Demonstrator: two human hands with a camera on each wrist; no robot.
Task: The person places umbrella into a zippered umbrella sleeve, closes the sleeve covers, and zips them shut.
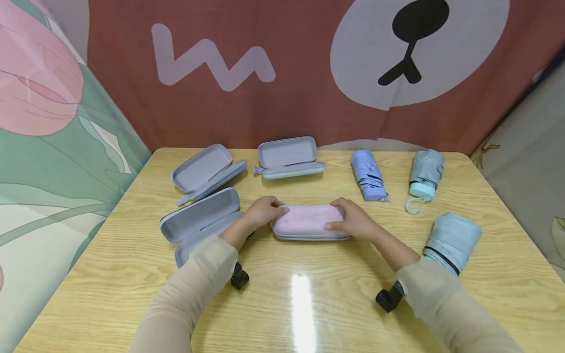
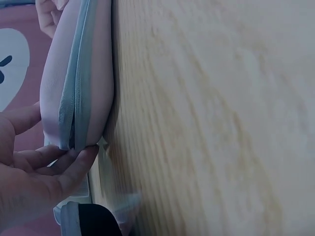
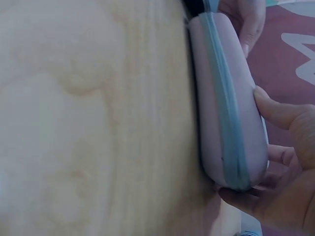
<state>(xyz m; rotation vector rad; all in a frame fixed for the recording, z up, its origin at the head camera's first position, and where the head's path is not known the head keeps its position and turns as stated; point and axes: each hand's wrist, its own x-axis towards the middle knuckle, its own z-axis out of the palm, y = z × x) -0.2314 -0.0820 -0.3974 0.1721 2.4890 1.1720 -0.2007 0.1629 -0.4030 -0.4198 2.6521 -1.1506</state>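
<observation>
A closed pink zippered case lies flat on the table, its grey-blue zipper band running along the side. My left hand holds its left end, thumb on the top. In the left wrist view the fingers wrap round the end where the zipper stops. From the other side my right hand grips the right end. The right wrist view shows the thumb on the lid and the other fingers curled about the rounded end. The zipper looks shut along the front.
Three similar cases stand unfolded: a grey one partly behind my left arm, a blue-edged one and a mint-edged one at the back. Folded umbrellas lie on the right: violet-blue, grey-green and pale blue, beside my right sleeve.
</observation>
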